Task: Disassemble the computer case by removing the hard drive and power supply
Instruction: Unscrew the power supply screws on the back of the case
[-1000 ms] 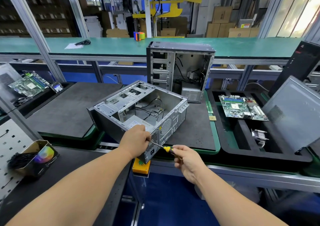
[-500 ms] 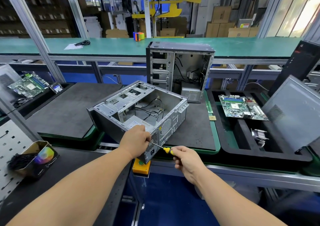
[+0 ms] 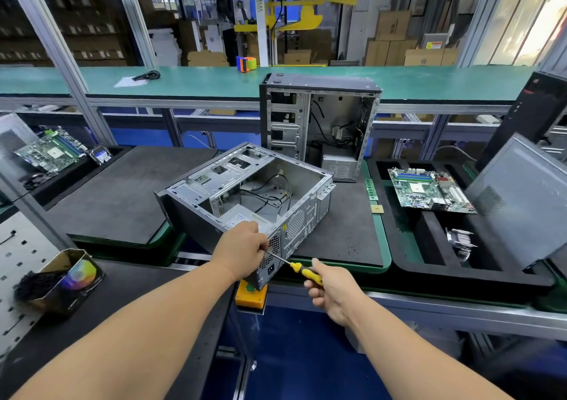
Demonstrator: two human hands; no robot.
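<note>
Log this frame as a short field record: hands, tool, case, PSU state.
left hand: rests on the rear corner of the lying computer case
right hand: grips the yellow-handled screwdriver
tool tip: at the case's rear panel, by the left hand
power supply: inside the case, not removed
second case: upright behind, side open
motherboard: in the black tray at right

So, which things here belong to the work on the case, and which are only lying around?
In use: the open case, the power supply inside it, the screwdriver, the left hand, the right hand.

Lying about: second case, circuit board, tape roll, cooler.
</note>
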